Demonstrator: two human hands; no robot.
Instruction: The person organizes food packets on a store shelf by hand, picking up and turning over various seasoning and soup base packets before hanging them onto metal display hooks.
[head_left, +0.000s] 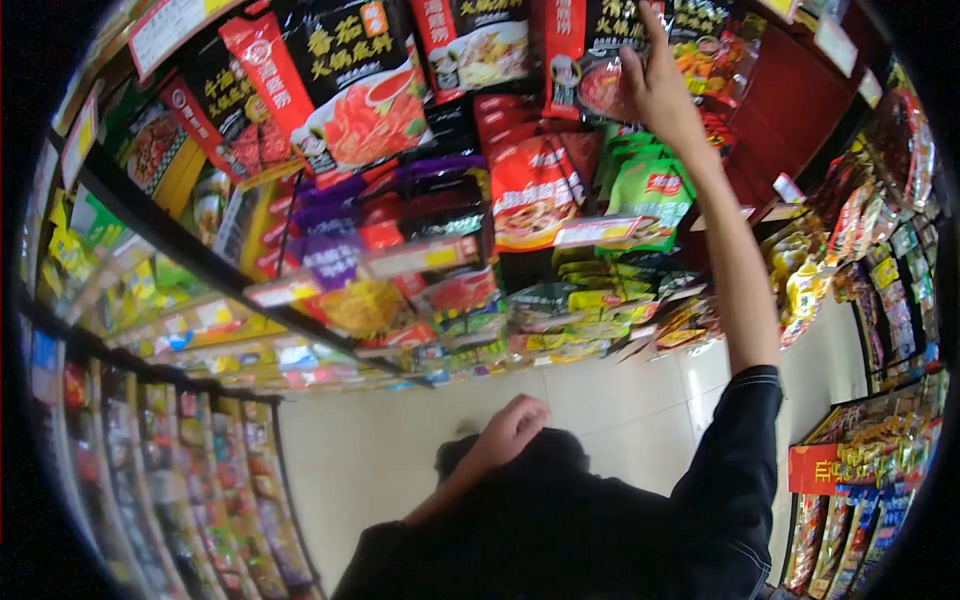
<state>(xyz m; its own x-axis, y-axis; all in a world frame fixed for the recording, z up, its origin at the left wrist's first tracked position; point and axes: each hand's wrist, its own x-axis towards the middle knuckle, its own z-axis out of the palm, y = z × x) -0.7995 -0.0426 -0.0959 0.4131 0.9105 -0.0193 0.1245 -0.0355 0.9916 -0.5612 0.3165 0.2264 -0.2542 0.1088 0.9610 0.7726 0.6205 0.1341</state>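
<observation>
My right hand [660, 88] reaches up to the top shelf, its index finger stretched out and its thumb apart from it. The fingers overlap a black and red hot pot soup base packet [603, 85] standing there. To its left are more such packets, among them a tomato one [365, 120] with a red soup picture and a similar packet [488, 50] with a pale dish. Low in front of my body, my left hand [515, 428] hangs over the floor with its fingers curled in and nothing showing in them.
Below the top row hang red pouches [535, 190], green pouches [648, 195] and purple packets [330, 235], with price tags [597, 232] along the shelf edge. Another stocked shelf [180, 450] stands at the left. A red display box [815, 470] is at the right. Pale floor tiles [630, 430] lie below.
</observation>
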